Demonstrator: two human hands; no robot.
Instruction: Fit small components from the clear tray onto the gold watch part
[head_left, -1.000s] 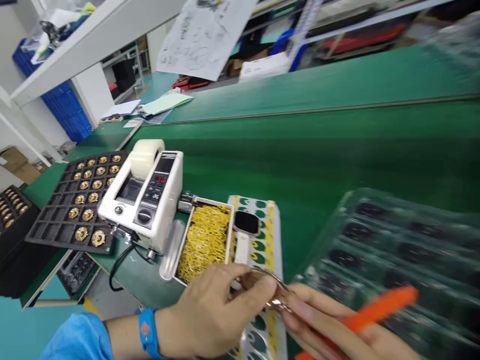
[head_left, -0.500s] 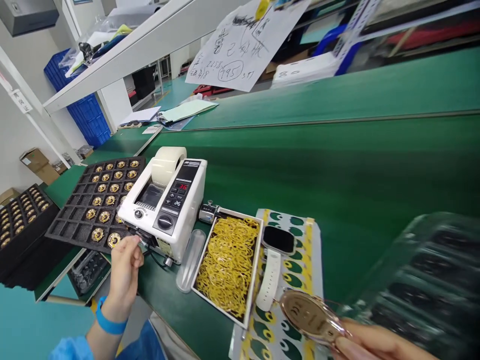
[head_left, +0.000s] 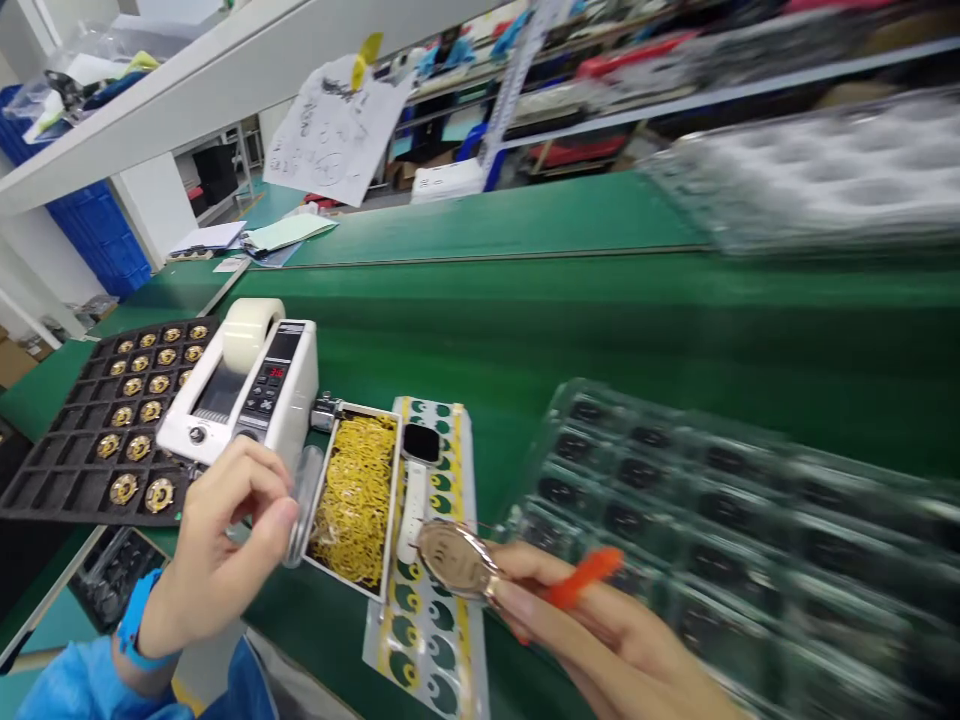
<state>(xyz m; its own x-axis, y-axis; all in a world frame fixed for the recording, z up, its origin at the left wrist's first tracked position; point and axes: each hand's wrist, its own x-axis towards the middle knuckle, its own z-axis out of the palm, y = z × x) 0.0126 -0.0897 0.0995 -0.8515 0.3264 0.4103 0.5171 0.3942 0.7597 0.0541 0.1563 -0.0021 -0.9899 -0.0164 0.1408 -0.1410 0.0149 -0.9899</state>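
Note:
My right hand [head_left: 615, 625] pinches a rose-gold round watch case [head_left: 454, 558] at its edge, its printed back facing me, with thin wires at its side. A blurred orange tool [head_left: 585, 577] is also tucked among those fingers. My left hand [head_left: 225, 545] hangs in front of the white tape dispenser [head_left: 289, 390], fingers curled and thumb close to the fingertips; anything between them is too small to make out. Beside it lie a clear plastic tube [head_left: 301, 505] and a white box [head_left: 388, 540] of yellow rings [head_left: 356, 500].
A smartwatch with a white strap [head_left: 412, 510] lies on a sticker sheet [head_left: 465, 640]. To the left is a black foam tray [head_left: 67, 445] with gold round parts. A clear blister tray [head_left: 675, 415] of dark parts covers the right. A white shelf beam [head_left: 187, 95] crosses above.
My left hand has moved right, away from the tape dispenser's front. The view has swung right, showing more of the blister tray. The watch case stays in my right hand; the orange tool now shows.

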